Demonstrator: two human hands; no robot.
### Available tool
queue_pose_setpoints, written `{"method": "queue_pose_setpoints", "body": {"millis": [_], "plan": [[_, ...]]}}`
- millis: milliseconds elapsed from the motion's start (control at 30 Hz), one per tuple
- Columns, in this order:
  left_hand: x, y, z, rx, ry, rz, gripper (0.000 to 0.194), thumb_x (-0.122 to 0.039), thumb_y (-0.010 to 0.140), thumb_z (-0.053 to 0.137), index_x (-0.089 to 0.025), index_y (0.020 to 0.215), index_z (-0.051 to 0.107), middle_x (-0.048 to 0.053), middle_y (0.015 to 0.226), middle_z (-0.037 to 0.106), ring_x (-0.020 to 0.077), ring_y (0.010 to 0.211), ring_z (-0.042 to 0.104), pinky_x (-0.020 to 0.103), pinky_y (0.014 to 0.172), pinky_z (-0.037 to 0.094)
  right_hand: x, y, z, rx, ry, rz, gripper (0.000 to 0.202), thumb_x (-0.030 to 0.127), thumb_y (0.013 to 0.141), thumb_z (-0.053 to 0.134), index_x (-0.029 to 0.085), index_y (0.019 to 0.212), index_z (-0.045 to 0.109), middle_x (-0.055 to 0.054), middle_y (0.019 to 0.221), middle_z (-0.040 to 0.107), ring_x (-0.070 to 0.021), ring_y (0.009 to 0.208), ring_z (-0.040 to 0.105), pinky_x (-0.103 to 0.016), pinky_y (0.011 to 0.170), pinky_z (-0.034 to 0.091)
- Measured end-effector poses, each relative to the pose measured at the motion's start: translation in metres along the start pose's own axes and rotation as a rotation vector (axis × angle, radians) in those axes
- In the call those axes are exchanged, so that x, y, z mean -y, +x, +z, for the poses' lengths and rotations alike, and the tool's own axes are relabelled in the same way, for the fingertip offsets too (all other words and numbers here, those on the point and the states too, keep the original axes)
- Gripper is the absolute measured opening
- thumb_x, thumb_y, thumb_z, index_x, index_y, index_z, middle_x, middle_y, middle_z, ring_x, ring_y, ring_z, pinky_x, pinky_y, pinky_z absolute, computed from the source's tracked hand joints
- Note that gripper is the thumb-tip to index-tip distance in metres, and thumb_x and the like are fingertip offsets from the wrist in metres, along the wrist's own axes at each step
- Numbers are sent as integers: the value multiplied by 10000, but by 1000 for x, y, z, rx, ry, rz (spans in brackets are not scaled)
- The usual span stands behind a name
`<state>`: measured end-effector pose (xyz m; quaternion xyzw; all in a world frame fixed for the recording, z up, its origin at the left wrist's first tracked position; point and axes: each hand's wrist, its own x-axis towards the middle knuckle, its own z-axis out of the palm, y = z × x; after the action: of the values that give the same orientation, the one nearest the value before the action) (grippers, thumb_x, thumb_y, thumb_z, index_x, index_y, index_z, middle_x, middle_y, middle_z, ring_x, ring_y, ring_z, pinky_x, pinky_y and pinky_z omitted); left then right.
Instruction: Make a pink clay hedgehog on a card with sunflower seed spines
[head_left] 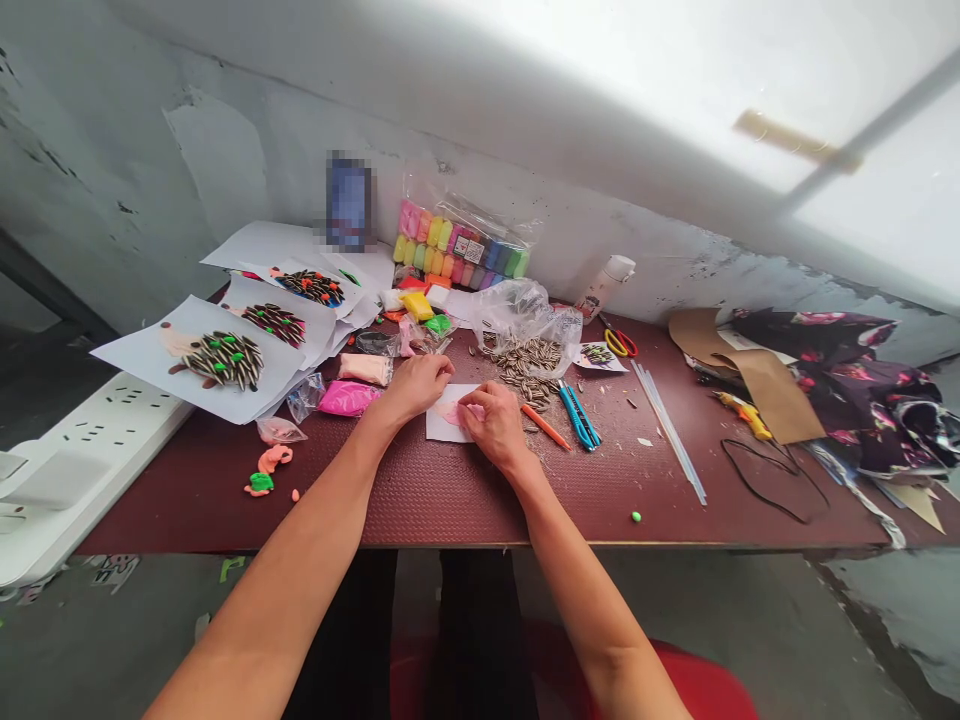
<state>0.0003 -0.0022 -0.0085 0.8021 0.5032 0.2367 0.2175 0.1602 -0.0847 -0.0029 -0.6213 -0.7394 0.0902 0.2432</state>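
A small white card (pixel 437 428) lies on the table in front of me, with a flat pale-pink clay shape (pixel 448 408) on it. My left hand (pixel 420 384) is closed at the card's upper left, its curled fingertips just above the edge. Whatever those fingers hold, if anything, is hidden. On the card's right side rests my right hand (pixel 495 420), thumb and fingers drawn together at the edge of the clay. I cannot make out what is between them. Packs of peach clay (pixel 366 369) and bright pink clay (pixel 348 398) lie beside my left wrist.
Sunflower seeds (pixel 532 360) spill from a clear bag behind my right hand. An orange pen (pixel 546 428), blue cutter (pixel 579 416), scissors (pixel 619 342) and glue sticks (pixel 670 432) lie to the right, beyond them a glue gun (pixel 744 414). Seed-covered hedgehog pictures (pixel 223 360) and a power strip (pixel 90 450) are left.
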Motion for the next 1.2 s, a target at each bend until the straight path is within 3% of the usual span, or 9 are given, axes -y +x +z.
{"method": "queue_pose_setpoints", "body": {"millis": [300,567,800,1200], "plan": [[-3,-1,-3,25,2,-6,265,-204,874,518,-176,967,765,98,961,774,242,916,707,311,856,523,3,1,-1,-6,51,-3,150,144,878,632,217,909,759,-41,893,685,-187,877,592,-310,815,385],[-2,-1,-3,17,5,3,260,-195,867,518,-181,952,763,90,961,778,235,908,705,313,865,520,2,1,1,-45,124,-10,176,103,850,587,217,839,719,-11,808,694,-167,748,568,-289,761,396],[1,-1,-1,1,3,12,261,-211,860,520,-190,944,767,83,927,779,225,875,700,302,849,522,-1,1,2,-45,43,-12,142,161,871,636,235,850,755,-42,920,679,-199,910,585,-328,835,384],[0,-1,-1,13,13,16,265,-208,862,515,-191,942,767,92,975,779,237,921,701,311,878,519,2,-1,1,-4,-93,-86,116,204,891,663,238,870,772,-61,986,664,-220,959,538,-360,852,355]]}}
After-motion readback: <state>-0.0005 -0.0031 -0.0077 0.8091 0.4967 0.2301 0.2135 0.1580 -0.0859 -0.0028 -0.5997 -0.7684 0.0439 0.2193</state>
